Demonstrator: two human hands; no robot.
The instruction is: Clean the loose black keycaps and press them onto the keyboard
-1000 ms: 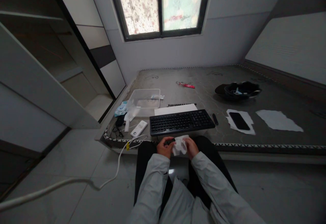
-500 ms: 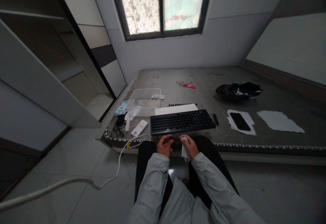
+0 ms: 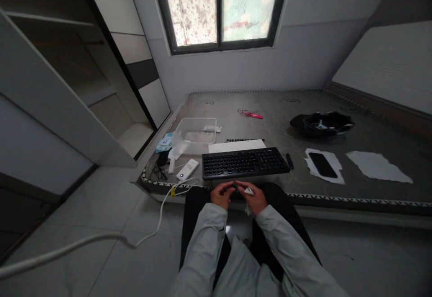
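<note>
In the head view my left hand [image 3: 221,196] is closed in a pinch on a small dark piece [image 3: 235,186], too small to name. My right hand [image 3: 256,200] is wrapped round a crumpled white tissue [image 3: 249,191], part of which hangs below the palm. The fingertips of both hands meet around the dark piece, above my lap. Just beyond them lies a black keyboard [image 3: 245,164] at the edge of the bed, with a white sheet [image 3: 236,146] partly under its far side.
A clear plastic box [image 3: 195,130], a white power strip [image 3: 187,169] with cable and a blue packet [image 3: 164,142] lie left. Rightward are a dark stick [image 3: 290,161], a phone [image 3: 323,165] on white paper, another paper [image 3: 378,166] and a black cap [image 3: 322,123].
My right hand has moved left to meet my left hand at the small dark piece. The tissue is now bunched more within the right fingers. The view has shifted slightly.
</note>
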